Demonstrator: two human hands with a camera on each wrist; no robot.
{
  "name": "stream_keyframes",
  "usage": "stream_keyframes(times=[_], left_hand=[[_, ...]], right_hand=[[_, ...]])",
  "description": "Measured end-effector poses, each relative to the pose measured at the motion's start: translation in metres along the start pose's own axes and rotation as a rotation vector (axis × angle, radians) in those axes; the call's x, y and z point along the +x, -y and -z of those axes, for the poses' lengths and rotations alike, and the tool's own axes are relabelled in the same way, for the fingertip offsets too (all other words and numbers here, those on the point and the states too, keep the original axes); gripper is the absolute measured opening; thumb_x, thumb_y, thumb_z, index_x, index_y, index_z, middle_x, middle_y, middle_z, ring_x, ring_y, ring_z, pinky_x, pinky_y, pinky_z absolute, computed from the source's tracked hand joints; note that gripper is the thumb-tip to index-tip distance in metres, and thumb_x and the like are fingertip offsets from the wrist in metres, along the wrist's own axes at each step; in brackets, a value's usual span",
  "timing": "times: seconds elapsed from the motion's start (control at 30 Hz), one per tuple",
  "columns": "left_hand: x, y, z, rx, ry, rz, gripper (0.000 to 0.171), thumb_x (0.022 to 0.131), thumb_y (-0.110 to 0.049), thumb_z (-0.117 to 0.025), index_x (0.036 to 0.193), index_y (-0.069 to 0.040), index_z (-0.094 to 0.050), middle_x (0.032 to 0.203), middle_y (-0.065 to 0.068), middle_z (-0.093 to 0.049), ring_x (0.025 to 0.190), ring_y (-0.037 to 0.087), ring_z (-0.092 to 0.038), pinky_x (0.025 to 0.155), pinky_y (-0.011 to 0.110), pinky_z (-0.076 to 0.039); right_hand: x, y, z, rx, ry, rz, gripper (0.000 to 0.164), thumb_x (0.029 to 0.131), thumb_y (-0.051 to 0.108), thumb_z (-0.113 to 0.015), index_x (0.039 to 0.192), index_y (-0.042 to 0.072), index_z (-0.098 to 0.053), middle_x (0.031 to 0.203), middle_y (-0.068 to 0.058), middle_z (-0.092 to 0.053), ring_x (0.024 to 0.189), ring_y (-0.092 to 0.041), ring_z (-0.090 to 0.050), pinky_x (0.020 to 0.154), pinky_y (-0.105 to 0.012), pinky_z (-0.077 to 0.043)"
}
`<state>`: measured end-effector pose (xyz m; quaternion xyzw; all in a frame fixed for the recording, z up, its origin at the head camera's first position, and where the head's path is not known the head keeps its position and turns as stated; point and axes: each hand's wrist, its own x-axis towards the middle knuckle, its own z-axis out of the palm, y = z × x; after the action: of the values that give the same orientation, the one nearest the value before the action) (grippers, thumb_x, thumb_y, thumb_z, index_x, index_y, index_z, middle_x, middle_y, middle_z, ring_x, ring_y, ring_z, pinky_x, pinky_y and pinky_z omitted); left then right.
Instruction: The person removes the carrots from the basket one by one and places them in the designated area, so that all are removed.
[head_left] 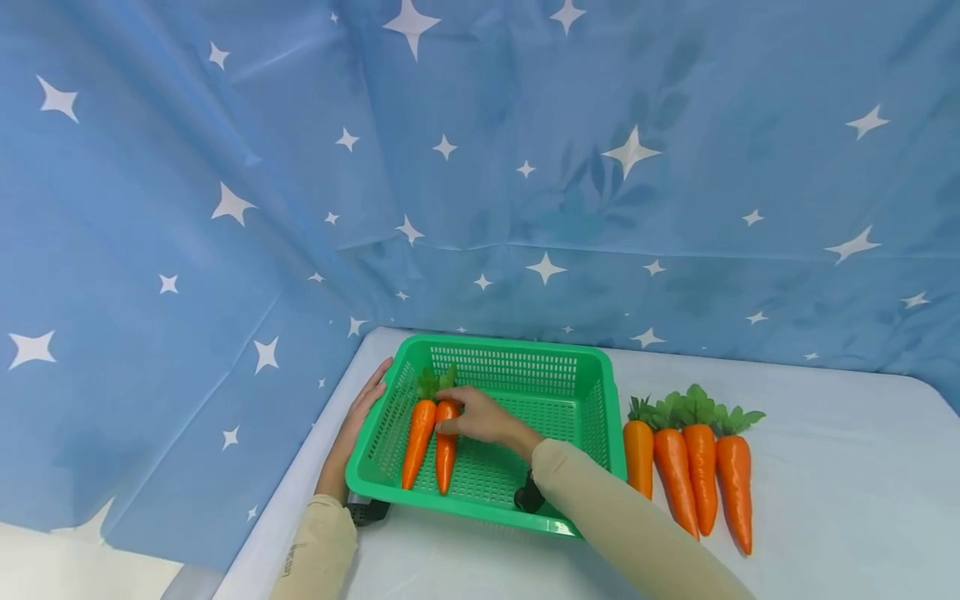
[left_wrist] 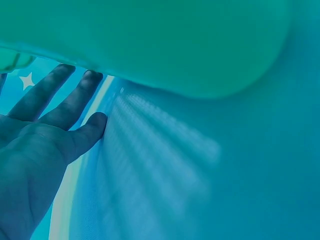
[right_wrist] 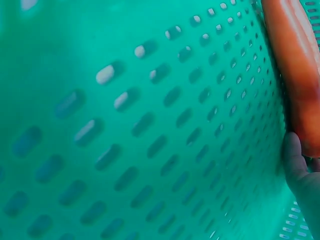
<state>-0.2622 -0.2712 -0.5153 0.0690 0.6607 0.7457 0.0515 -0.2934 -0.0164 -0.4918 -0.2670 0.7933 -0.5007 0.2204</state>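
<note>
A green plastic basket (head_left: 517,346) with slotted sides holds two orange carrots with leafy green tops. My right hand (head_left: 480,415) reaches over the basket floor and pinches the right one of the pair, a carrot (head_left: 446,462), near its leafy end. In the right wrist view the thumb lies against the thick end of that carrot (right_wrist: 296,70). Just left of it, the other carrot (head_left: 418,442) lies nearly parallel. My left hand (head_left: 363,408) rests along the basket's outer left side, and the left wrist view shows its fingers (left_wrist: 72,107) extended below the rim.
Right of the basket, several more carrots (head_left: 702,479) lie side by side on the white table (head_left: 840,492), leaves toward the back. A blue curtain (head_left: 480,200) with white stars hangs behind the table and along its left side.
</note>
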Motion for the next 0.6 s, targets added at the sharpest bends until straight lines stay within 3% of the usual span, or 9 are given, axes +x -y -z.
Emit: stream_keyframes(times=[0.27,0.6], left_hand=[[0.0001,0.0004,-0.0004,-0.007,0.009,-0.013,0.062,0.120,-0.030,-0.030,0.174,-0.011,-0.005,0.179,0.011,-0.001,0.142,0.004,-0.039,0.109,0.021,-0.041],[-0.0009,-0.0013,-0.0014,-0.001,0.002,0.003,0.064,0.120,-0.033,-0.031,0.174,-0.012,-0.006,0.179,0.011,-0.001,0.142,0.007,-0.041,0.107,0.022,-0.044]], right_hand=[[-0.0007,0.0009,-0.0009,0.010,-0.008,-0.014,0.057,0.100,0.013,-0.076,0.152,-0.001,-0.058,0.152,-0.019,-0.055,0.131,-0.035,-0.055,0.104,-0.053,-0.051],[0.0000,0.0025,0.0009,0.080,0.001,-0.036,0.054,0.097,0.010,-0.077,0.146,-0.004,-0.058,0.131,-0.017,-0.064,0.103,-0.025,-0.064,0.090,-0.046,-0.056]])
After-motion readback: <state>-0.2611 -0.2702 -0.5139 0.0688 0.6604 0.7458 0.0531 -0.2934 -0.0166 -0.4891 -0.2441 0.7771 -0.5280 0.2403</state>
